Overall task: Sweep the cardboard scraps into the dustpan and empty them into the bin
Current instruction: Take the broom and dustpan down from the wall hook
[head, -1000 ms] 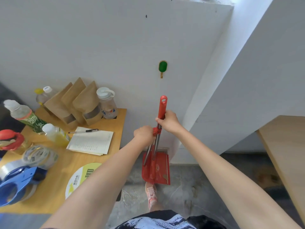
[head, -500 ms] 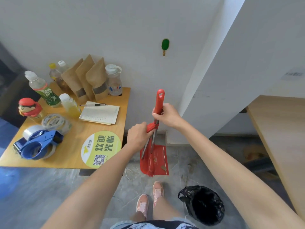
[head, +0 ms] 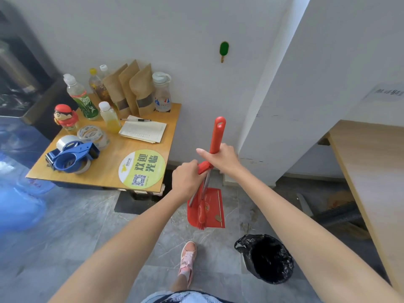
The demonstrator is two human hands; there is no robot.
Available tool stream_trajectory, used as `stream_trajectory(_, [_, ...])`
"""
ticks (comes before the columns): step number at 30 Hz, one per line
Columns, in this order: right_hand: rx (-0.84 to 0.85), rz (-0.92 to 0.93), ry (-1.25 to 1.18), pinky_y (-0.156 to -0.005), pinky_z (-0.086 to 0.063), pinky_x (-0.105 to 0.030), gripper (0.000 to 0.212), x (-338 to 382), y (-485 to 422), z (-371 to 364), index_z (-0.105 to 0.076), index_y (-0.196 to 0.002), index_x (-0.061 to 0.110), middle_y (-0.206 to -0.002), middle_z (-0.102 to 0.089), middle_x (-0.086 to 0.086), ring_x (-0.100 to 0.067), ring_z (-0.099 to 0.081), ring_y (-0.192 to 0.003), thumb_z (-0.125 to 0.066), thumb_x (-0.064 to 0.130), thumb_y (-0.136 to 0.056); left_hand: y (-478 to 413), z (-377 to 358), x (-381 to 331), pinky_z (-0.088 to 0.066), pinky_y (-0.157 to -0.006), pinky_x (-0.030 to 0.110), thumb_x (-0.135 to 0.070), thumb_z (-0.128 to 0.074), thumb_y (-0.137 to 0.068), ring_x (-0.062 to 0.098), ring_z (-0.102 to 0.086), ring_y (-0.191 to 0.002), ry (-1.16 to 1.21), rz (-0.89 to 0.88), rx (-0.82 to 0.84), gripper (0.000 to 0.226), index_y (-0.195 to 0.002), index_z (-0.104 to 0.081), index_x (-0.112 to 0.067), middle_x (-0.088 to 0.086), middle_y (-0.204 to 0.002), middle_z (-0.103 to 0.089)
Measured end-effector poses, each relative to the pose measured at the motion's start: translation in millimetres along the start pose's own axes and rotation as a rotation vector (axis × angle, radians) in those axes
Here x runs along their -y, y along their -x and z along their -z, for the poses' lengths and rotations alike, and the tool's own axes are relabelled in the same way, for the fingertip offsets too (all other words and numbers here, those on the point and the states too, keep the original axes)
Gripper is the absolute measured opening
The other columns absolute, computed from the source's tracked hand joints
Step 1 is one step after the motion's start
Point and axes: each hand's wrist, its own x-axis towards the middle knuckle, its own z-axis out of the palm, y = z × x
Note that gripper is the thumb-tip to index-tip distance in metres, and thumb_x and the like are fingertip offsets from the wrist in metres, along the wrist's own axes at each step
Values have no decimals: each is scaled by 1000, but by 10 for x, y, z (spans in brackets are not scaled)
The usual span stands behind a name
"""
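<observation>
Your right hand [head: 223,159] is wrapped around the red broom handle [head: 217,134], and your left hand [head: 188,178] is clenched on the shorter red dustpan handle [head: 203,167] just beside it. Both tools hang together in front of you, brush bristles tucked into the red dustpan [head: 206,208], which floats above the grey floor [head: 87,226]. One small brown cardboard scrap [head: 218,218] sits in the pan near its lower edge. The bin [head: 265,258], lined with a black bag, stands on the floor below and right of the pan, apart from it. The bench [head: 109,169] with bottles and tape sits to your left.
</observation>
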Motion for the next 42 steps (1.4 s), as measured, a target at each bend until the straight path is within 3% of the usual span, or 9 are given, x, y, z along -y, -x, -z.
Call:
stream_trajectory(3, [58,-7,47,-69,-56,-33,41,-110,287,-36,-43,-52,22,-62,-61,-1,-29,-64,-62,-50,56,-74,293,-21,-36,-40,-51,33,-63,-49,-88,25,-60,-59,4,25,-24,52,-72,-49,-15,0,-64,-58])
stream_trajectory(6, [106,42,-81,-63,-58,-41,28,-185,525,-41,-44,-51,20,-60,-61,-9,-35,-65,-61,-51,32,-75,576,-30,-64,-38,-48,31,-60,-54,-87,22,-58,-55,30,45,-34,48,-69,-47,-17,-3,-59,-54])
stream_trajectory(10, [229,117,-101,-57,-53,-29,21,-242,779,-3,-45,-56,16,-56,-61,-9,-29,-68,-52,-50,18,-76,955,-36,-109,-25,-44,26,-55,-56,-88,14,-50,-49,85,76,-39,45,-68,-47,-16,-7,-55,-48])
stream_trajectory(17, [356,183,-96,-47,-47,-19,28,-357,1124,85,-44,-60,17,-42,-56,5,-14,-62,-39,-56,13,-85,1336,9,-95,-31,-47,23,-50,-60,-89,9,-51,-50,136,-2,-3,38,-70,-50,-18,-8,-58,-51])
stream_trajectory(25, [449,270,-86,-42,-44,-18,19,-123,1529,123,-44,-71,9,-57,-57,-6,-7,-57,-35,-56,4,-85,1607,218,164,-44,-55,33,-45,-68,-83,20,-58,-61,126,-60,27,33,-72,-51,-19,-1,-65,-61])
stream_trajectory(30, [492,323,6,-47,-49,-20,13,51,1747,28,-55,-81,-7,-70,-65,-15,-16,-64,-47,-58,6,-84,1890,480,509,-32,-50,30,-47,-69,-82,17,-52,-56,138,-88,59,36,-68,-49,-20,-5,-57,-53])
stream_trajectory(35, [466,254,4,-52,-55,-27,18,1,2008,69,-65,-97,-4,-56,-63,12,-21,-64,-51,-59,5,-83,2238,713,1014,-35,-51,28,-48,-70,-82,13,-54,-55,145,-27,27,37,-71,-56,-16,-2,-62,-60])
stream_trajectory(38, [407,183,5,-43,-49,-24,20,65,2266,-68,-67,-97,5,-57,-59,3,-15,-56,-40,-58,14,-82,2445,679,1086,-43,-55,29,-49,-67,-83,16,-60,-64,103,-52,56,34,-81,-63,-15,-2,-70,-66])
stream_trajectory(42, [306,64,-89,-39,-43,-20,18,77,2530,-244,-66,-94,6,-53,-56,-4,-12,-49,-35,-57,18,-83,2690,594,1241,-35,-51,27,-47,-63,-87,18,-58,-64,76,2,51,34,-77,-56,-15,-3,-69,-61])
